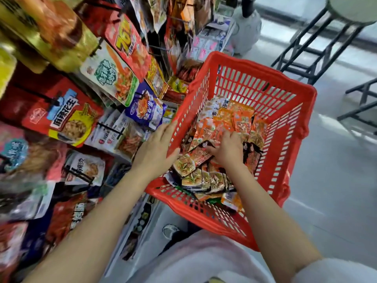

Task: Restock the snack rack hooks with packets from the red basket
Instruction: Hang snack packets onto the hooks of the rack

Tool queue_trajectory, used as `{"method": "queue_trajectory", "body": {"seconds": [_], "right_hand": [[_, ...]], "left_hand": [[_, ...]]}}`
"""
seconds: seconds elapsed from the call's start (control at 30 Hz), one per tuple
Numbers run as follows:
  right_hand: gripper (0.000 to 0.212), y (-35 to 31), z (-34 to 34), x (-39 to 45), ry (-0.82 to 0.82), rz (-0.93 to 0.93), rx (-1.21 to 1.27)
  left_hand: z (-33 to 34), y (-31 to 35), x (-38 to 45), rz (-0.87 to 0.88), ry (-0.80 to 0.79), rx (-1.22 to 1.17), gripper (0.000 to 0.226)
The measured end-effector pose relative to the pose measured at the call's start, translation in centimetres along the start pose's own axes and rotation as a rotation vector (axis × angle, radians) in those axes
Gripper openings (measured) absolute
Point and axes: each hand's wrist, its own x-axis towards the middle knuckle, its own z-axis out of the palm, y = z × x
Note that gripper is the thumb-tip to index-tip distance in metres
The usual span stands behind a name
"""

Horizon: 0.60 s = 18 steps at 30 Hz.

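Observation:
The red basket [255, 78] sits in front of me, tilted, and holds several small orange and dark snack packets [230, 121]. My right hand [229, 149] is down among them, its fingers curled into the pile and its thumb against a dark-edged orange packet [201, 153]. My left hand [156, 147] lies on the basket's left rim with its fingers nearly straight. The snack rack [67, 117] fills the left side, with packets hanging from black hooks [47, 99].
Larger packets crowd the rack close to my left forearm, among them a blue one [145, 109] right beside the basket's rim. Black-legged stools [318, 48] stand on the grey floor [336, 170] beyond and to the right of the basket.

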Motion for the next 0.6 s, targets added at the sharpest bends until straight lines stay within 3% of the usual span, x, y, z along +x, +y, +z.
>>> {"method": "queue_trajectory", "body": {"seconds": [0.07,0.1,0.2,0.4,0.47,0.6], "right_hand": [[0.055,0.5,-0.4,-1.0,-0.078,0.099,-0.056],[0.056,0.5,-0.5,-1.6,-0.127,0.143,-0.104],[0.063,-0.1,0.1,-3.1,-0.262,0.212,-0.106],[0.101,-1.7,1.6,-3.9,-0.171,0.319,0.450],[0.092,-1.3,3.1,-3.6,-0.155,0.460,0.693],[0.054,-1.7,4.9,-3.4,-0.152,0.619,1.017]], "left_hand": [[-0.1,0.1,0.0,-0.002,0.000,0.017,0.077],[0.0,0.1,0.0,0.000,0.004,0.023,0.077],[-0.1,0.2,-0.2,0.000,0.021,0.005,0.076],[0.1,-0.4,-2.4,0.002,0.044,-0.056,0.080],[0.3,-0.5,-3.6,-0.007,0.025,-0.064,0.081],[0.6,-0.7,-4.7,-0.033,0.033,-0.125,0.080]]}}
